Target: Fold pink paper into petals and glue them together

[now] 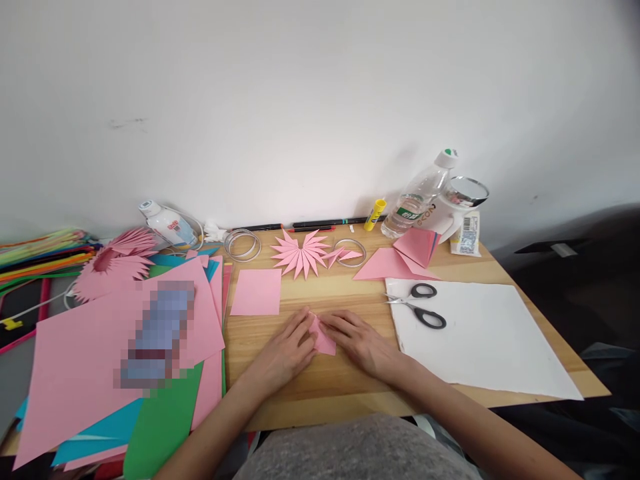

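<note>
A small piece of folded pink paper (325,341) lies on the wooden table near its front edge, between my two hands. My left hand (285,350) presses its fingers on the paper's left side. From the right, my right hand (363,343) pinches the upper corner with its fingertips, which partly hide the fold. A flat pink paper square (256,292) is just beyond my left hand. Farther back lies a pink fan-shaped ring of folded pieces (301,252), with small folded pink pieces to its right.
Scissors (423,307) lie on white paper (490,333) at right. Behind stand a glue stick (375,215), a tilted water bottle (413,200) and a mug (463,200). Folded pink sheets (385,265) lie before them. Coloured paper (90,347) and a blurred-out object (157,333) occupy the left.
</note>
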Available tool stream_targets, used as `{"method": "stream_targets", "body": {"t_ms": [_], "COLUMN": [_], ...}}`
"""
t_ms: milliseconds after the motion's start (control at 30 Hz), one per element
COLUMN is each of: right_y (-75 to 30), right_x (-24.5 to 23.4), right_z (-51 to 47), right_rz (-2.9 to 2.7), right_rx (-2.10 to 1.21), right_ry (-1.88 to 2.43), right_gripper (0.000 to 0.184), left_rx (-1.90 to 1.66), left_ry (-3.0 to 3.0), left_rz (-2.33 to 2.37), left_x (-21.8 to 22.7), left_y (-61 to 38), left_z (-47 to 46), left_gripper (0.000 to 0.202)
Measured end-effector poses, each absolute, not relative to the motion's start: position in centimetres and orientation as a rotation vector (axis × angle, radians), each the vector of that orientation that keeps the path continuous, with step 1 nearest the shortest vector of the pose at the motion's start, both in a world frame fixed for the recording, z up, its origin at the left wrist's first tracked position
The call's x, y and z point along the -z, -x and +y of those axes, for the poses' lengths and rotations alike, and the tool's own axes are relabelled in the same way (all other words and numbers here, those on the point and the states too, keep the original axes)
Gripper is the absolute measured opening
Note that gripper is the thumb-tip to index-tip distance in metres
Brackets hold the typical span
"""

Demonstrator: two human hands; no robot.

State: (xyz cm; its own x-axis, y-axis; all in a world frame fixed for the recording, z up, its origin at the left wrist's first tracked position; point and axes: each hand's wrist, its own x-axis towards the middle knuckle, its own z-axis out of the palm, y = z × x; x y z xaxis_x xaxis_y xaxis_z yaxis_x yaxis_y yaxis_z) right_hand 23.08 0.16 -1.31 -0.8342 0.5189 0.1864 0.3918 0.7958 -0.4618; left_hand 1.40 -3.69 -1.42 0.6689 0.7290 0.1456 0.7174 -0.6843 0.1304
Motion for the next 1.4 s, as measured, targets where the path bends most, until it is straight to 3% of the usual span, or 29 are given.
{"method": "stream_targets", "body": {"t_ms": [433,733,1100,1400], "right_y": [-22.9,-20.7,-17.5,-16.9], "right_x": [1.4,0.9,1.1,1.1], "right_z": [0.0,3.2,5.7,6.4], "right_rz": [-2.665,-2.458,-2.77,-2.359], "right_rx": [-0.553,-0.841,-0.555,-0.903], "right_ry": [0.708,0.837,0.959,1.148], "right_gripper": [0.037,0.016,0.016,0.017], "left_rx": [-0.251,-0.257,-0.241,-0.257], "left_ry": [-2.809,-2.905,-2.912,-2.814], "left_rz": [1.3,1.307,1.323,1.336], "left_x": [2.0,2.0,1.8,0.4], "left_y": [-1.7,-1.8,-1.9,-2.0], "left_z": [-4.6,-4.5,-4.4,-4.1], "left_gripper": [0.027,0.037,0.033,0.031]}}
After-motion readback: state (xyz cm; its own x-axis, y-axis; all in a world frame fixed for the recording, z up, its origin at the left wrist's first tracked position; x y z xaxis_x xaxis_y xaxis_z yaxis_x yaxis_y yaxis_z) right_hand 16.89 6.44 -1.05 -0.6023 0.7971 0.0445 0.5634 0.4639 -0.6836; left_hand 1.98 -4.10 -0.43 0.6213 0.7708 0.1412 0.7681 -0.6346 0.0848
